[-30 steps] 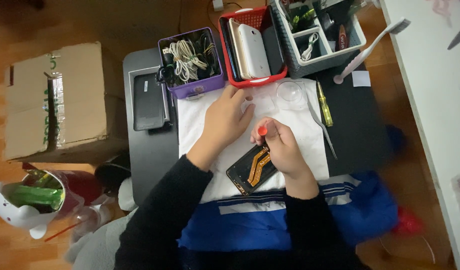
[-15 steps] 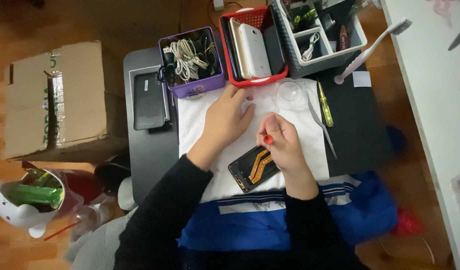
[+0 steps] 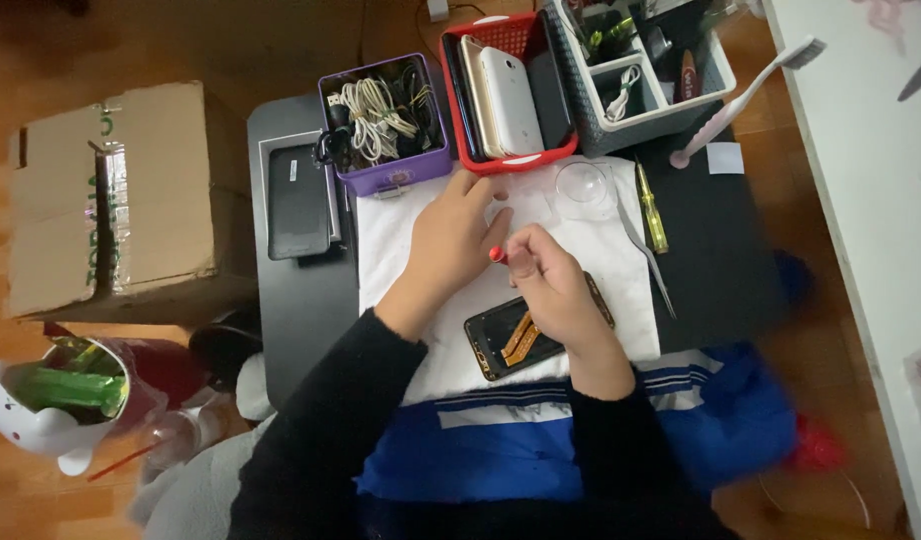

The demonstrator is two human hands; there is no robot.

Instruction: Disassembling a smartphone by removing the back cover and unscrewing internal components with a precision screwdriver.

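Cardboard box [image 3: 111, 200] sits left of a black table [image 3: 721, 260] spread with a white cloth [image 3: 401, 240]. Along the table's far edge, a grey divided caddy [image 3: 681, 105] holds small tools and a white cable, a red basket [image 3: 556, 150] holds phones on edge, and a purple bin [image 3: 401, 175] holds tangled cables. An opened phone [image 3: 506, 340] lies on the cloth beneath the right hand [image 3: 556, 290], which grips a red-tipped tool [image 3: 498, 255]; the left hand [image 3: 461, 235] rests flat, released, beside it.

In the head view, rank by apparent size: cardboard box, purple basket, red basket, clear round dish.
1. cardboard box
2-3. red basket and purple basket: look too alike to rank
4. clear round dish
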